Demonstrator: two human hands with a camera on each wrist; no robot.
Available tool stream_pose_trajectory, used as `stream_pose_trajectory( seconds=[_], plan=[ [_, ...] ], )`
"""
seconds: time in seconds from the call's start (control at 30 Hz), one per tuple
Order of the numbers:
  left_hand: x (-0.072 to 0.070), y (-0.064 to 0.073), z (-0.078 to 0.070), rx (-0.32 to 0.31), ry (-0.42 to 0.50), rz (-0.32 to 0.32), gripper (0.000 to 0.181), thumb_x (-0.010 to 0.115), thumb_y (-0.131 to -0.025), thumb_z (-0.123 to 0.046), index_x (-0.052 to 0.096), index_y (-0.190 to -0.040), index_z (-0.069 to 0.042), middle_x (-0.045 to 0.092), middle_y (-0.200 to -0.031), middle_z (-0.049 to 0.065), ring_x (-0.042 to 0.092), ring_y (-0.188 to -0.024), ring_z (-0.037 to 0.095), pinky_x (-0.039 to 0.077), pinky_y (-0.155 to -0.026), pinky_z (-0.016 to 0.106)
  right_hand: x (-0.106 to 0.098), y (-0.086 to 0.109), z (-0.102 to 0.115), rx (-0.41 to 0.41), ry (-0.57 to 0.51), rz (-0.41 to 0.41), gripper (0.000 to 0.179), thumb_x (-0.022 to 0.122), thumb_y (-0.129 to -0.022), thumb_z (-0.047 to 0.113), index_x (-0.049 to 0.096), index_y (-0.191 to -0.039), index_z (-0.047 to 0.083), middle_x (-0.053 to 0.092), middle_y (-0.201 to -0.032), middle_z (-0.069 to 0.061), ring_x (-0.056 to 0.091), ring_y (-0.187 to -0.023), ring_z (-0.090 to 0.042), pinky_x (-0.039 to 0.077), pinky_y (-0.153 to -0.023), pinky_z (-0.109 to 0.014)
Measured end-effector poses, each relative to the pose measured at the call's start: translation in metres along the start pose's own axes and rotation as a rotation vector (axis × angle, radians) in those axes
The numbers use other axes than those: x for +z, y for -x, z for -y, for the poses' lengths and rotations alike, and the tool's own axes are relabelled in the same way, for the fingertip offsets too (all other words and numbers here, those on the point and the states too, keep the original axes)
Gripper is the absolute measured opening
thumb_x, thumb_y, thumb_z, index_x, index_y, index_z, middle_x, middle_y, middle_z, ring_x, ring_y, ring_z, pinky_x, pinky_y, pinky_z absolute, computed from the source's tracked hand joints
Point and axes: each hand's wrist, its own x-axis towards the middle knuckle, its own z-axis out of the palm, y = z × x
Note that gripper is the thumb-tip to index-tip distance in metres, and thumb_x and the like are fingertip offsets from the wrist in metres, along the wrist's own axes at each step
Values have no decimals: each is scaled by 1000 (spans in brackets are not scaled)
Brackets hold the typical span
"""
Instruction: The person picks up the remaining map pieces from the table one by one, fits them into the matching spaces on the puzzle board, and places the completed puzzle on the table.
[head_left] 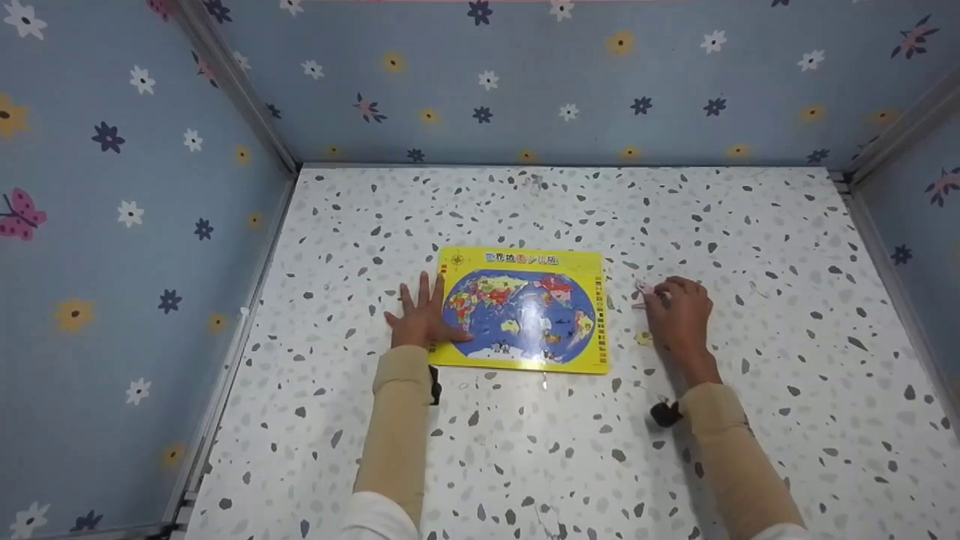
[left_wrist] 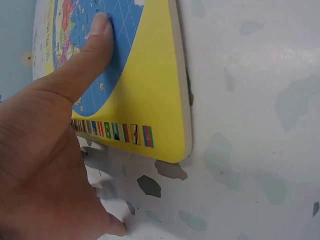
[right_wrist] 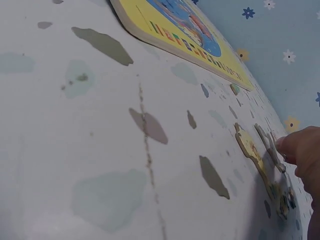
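A yellow-bordered world map puzzle board [head_left: 525, 259] lies flat on the table. My left hand [head_left: 420, 319] is spread at its left edge, the thumb resting over the blue ocean part. In the left wrist view the left thumb [left_wrist: 92, 55] lies across the map near a board corner. To the right of the board, my right hand [head_left: 682, 311] pinches a small pinkish puzzle piece [head_left: 645, 287] between its fingertips. The right wrist view shows this thin piece [right_wrist: 267, 145] tilted at the fingertips. A yellowish puzzle piece [head_left: 643, 338] lies on the table close by the right hand.
The table [head_left: 517, 457] is white with grey speckles. Blue flowered panels [head_left: 525, 82] stand behind it and at both sides. In the right wrist view a small greenish piece [right_wrist: 234, 89] lies near the board's edge.
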Motion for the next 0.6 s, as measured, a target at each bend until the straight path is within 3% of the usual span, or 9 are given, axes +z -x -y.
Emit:
stream_pose_trajectory(
  seconds=[0.6],
  plan=[
    [-1,3,-1,13,-7,-11,120,77,-70,-56,-1,-155,-24,-12,-162,4,-13,-146,40,3,-108,74,-1,3,6,-31,-83,-29,36,57,-95,35,64,-117,8,50,-139,-10,36,-135,-31,17,-116,-50]
  ],
)
